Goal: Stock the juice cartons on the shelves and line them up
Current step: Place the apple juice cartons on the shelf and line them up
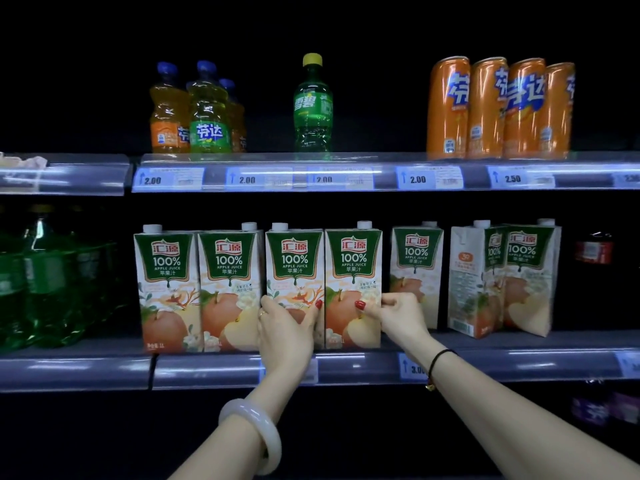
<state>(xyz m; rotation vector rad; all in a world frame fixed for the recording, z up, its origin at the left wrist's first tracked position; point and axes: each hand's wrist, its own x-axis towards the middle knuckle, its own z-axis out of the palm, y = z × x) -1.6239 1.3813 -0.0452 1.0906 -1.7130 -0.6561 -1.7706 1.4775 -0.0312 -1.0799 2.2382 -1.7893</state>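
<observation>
Cartons (166, 282) of apple juice, seven counted, all upright on the middle shelf (588, 341). Four stand in a row at the front edge, sides touching. Three stand further back to the right, and one of these, the turned carton (467, 278), shows its side panel.

My left hand (287, 323) grips the third carton (294, 265) from the left, low down, thumb at its left edge and fingers at its right. My right hand (394, 313) pinches the fourth carton (353, 265), thumb pressed on the front, fingers curled round the right edge.

Upper shelf (263, 157):
- small bottles (207, 112) with blue caps, at least three, bunched together
- green bottle (313, 105) with a yellow cap, one, standing alone
- orange cans (498, 109), four, side by side
- price tags (168, 180) on the rail, five readable

Large green bottles (52, 289) at the left of the middle shelf, number unclear. Pale bangle (256, 431), one, on my left wrist. Black cord (437, 362), one, on my right.
</observation>
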